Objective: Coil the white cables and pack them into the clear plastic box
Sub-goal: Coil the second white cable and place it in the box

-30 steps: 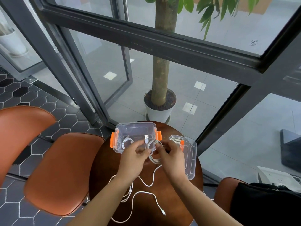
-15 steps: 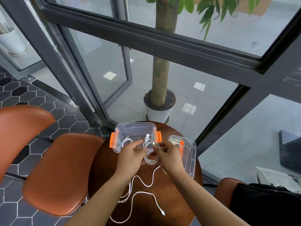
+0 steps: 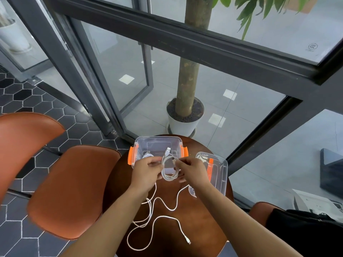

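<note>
Just in front of the clear plastic box (image 3: 157, 145), the left hand (image 3: 146, 171) and right hand (image 3: 193, 170) pinch a half-coiled white USB cable (image 3: 169, 170) between curled fingers.

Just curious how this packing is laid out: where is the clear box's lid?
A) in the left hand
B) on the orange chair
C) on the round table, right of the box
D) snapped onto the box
C: the lid lies on the table just right of the open clear box.
</note>
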A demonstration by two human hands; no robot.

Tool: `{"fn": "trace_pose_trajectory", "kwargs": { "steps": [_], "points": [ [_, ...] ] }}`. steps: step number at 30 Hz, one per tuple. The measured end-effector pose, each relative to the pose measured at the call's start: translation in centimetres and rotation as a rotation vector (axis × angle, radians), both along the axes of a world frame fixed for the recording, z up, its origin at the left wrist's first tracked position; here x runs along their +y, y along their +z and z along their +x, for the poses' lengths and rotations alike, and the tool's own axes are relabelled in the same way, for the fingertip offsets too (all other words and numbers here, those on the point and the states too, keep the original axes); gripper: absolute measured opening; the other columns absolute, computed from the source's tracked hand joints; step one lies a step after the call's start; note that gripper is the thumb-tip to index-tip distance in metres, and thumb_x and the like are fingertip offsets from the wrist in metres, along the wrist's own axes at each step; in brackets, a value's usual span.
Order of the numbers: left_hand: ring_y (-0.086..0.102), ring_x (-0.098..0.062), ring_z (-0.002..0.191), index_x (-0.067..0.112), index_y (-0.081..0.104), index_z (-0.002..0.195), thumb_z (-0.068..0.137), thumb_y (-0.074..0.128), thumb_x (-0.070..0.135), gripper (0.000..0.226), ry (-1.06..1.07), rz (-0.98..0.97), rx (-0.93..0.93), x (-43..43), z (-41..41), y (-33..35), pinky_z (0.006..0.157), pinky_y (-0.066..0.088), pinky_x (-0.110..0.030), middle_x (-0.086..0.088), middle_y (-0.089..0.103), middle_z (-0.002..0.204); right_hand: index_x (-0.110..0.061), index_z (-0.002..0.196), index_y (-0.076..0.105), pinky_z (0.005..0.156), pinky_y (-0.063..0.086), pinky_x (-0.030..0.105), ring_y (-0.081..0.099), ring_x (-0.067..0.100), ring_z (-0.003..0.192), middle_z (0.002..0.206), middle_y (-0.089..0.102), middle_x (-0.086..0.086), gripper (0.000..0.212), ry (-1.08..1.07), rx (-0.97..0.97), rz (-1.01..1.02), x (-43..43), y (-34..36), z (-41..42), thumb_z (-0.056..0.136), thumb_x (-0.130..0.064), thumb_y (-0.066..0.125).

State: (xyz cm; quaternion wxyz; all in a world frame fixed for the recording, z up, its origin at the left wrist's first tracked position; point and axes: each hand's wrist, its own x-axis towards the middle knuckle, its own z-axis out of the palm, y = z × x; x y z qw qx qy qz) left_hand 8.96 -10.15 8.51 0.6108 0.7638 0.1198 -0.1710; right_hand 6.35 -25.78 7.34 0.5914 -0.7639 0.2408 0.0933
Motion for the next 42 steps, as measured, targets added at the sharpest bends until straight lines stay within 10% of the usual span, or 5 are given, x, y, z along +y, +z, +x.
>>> {"fn": "trace_pose_trajectory", "kwargs": {
  "steps": [24, 30, 42],
  "points": [
    [0.071, -0.036, 0.091, 0.026, 0.068, 0.068, 0.092, 0.057, -0.002, 0.039, 0.060, 0.118, 0.278, -1.5, 11.3, -9.9, 0.087, 0.060, -0.052, -0.017, 0.074, 0.094, -0.011, 0.086, 0.076, 0.066, 0.049, 0.026, 0.067, 0.023, 0.078, 0.084, 0.075, 0.003, 0.025, 0.218, 0.218, -0.472, 0.8, -6.3, 13.6, 0.090, -0.034, 0.065],
    [0.071, -0.032, 0.092, 0.008, 0.065, 0.115, 0.094, 0.052, -0.004, 0.028, 0.087, 0.097, 0.416, -1.4, 12.8, -13.4, 0.083, 0.062, -0.048, -0.014, 0.071, 0.103, -0.002, 0.114, 0.064, 0.075, 0.045, 0.029, 0.065, 0.031, 0.106, 0.113, 0.069, 0.014, 0.026, 0.456, 0.386, -0.559, 1.7, -8.4, 15.4, 0.096, -0.010, 0.048],
    [0.070, -0.033, 0.092, 0.009, 0.072, 0.110, 0.091, 0.055, 0.014, 0.026, -0.238, 0.451, 0.383, -2.3, 14.2, -18.8, 0.078, 0.059, -0.043, -0.015, 0.072, 0.095, 0.003, 0.122, 0.059, 0.088, 0.048, 0.038, 0.062, 0.035, 0.112, 0.124, 0.064, 0.022, 0.031, 0.613, 0.504, -0.526, 2.5, -10.2, 16.9, 0.095, -0.005, 0.048]
  ]
}}
